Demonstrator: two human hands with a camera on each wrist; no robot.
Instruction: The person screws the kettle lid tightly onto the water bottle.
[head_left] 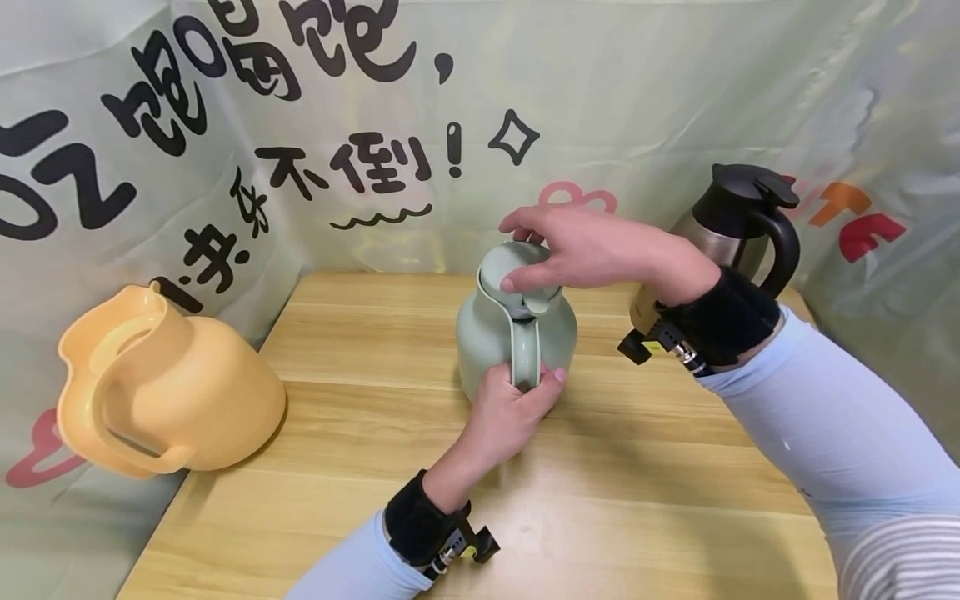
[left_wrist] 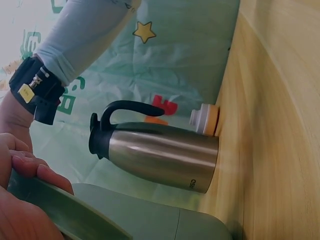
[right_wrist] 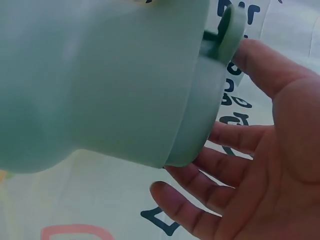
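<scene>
A pale green thermos jug [head_left: 480,342] stands upright on the wooden table. My left hand [head_left: 502,417] grips the lower part of its handle [head_left: 527,346], fingers wrapped round it and the thumb along the right side. Over the top reaches my right hand [head_left: 592,242], spanning the jug's round lid [head_left: 498,268]. In the right wrist view, this hand's curved fingers [right_wrist: 195,185] touch the far rim of the lid, and the thumb lies by the raised tab [right_wrist: 231,32]. The lid sits on the jug's neck.
A peach-coloured jug [head_left: 217,400] stands near the table's left edge. At the back right, behind my right forearm, is a steel thermos jug [left_wrist: 160,155] with a black handle. A small grey and orange cap [left_wrist: 206,120] stands beside it. Printed cloth [head_left: 465,75] hangs around the table [head_left: 390,333].
</scene>
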